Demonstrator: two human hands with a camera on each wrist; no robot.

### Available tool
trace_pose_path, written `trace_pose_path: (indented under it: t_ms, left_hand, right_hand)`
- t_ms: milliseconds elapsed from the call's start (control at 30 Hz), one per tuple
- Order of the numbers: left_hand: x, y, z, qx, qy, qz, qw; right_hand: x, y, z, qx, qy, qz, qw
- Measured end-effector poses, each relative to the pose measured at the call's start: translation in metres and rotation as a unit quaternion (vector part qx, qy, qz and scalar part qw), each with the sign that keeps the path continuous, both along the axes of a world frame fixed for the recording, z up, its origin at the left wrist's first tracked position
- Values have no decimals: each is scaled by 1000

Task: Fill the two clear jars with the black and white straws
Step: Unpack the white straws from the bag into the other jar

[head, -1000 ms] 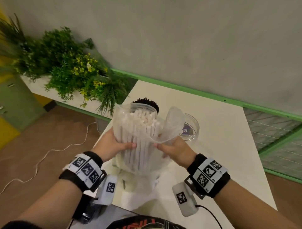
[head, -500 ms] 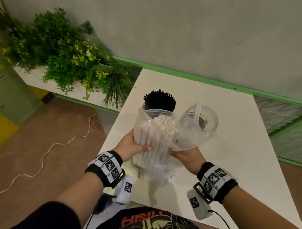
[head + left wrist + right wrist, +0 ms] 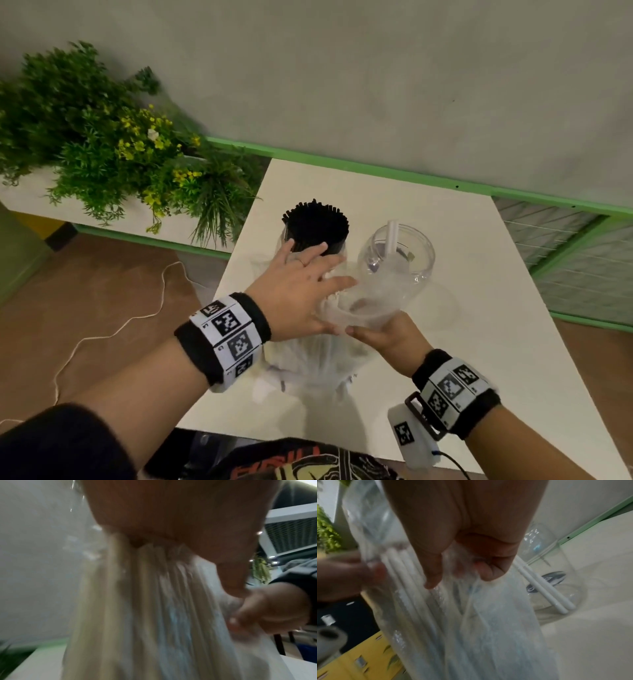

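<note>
A clear plastic bag (image 3: 364,303) full of white straws (image 3: 145,601) stands upright on the white table (image 3: 462,342). My left hand (image 3: 308,274) lies over the tops of the straws with its fingers spread and straight. My right hand (image 3: 376,337) pinches the bag's loose plastic at its right side, as the right wrist view shows (image 3: 458,577). Behind the bag, a jar holds a dense bunch of black straws (image 3: 317,222). To the right stands a clear jar (image 3: 399,263) with two white straws (image 3: 544,588) leaning in it.
Green plants with yellow flowers (image 3: 120,154) fill a white planter left of the table. A white cable (image 3: 102,330) runs over the brown floor. A green strip (image 3: 376,171) lines the wall behind the table. The table's right side is bare.
My left hand has left the bag's side and moved up over the straw tops, fingers spread. The right hand keeps its pinch on the plastic. The head view has swung.
</note>
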State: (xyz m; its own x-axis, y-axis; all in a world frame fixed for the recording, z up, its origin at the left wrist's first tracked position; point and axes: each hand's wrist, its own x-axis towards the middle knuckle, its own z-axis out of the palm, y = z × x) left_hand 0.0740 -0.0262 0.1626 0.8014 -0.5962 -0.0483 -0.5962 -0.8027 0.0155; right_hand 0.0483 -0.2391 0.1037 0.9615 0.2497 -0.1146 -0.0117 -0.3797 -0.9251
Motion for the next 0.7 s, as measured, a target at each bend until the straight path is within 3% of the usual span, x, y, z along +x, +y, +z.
trace_pose_path:
  t_ms: [67, 167, 200, 267, 333, 400, 467, 567, 700]
  left_hand:
    - [3, 5, -8, -3, -12, 12, 1000]
    - [5, 7, -11, -6, -20, 14, 1000]
    - [5, 6, -12, -5, -23, 17, 1000]
    - [5, 4, -13, -13, -32, 23, 999]
    - [4, 1, -13, -27, -35, 23, 999]
    - [3, -1, -13, -32, -29, 23, 999]
    - [3, -1, -12, -42, -4, 25, 999]
    - [2, 10, -2, -99, 53, 14, 994]
    - [-4, 35, 5, -186, 65, 12, 980]
  right_hand:
    - [-5, -15, 0, 16, 14, -58, 998]
    - [-12, -35, 5, -33, 6, -172, 985]
    - [-14, -39, 12, -42, -35, -212, 976]
    - [-19, -40, 37, -49, -200, -259, 944]
    - [-24, -26, 70, -104, -375, -207, 897]
    - [-20, -7, 89, -223, -462, -82, 854]
    - [-8, 8, 96, -387, -438, 50, 810]
    - [8, 13, 100, -574, -251, 179, 759]
    - [9, 7, 101, -545, -185, 176, 798]
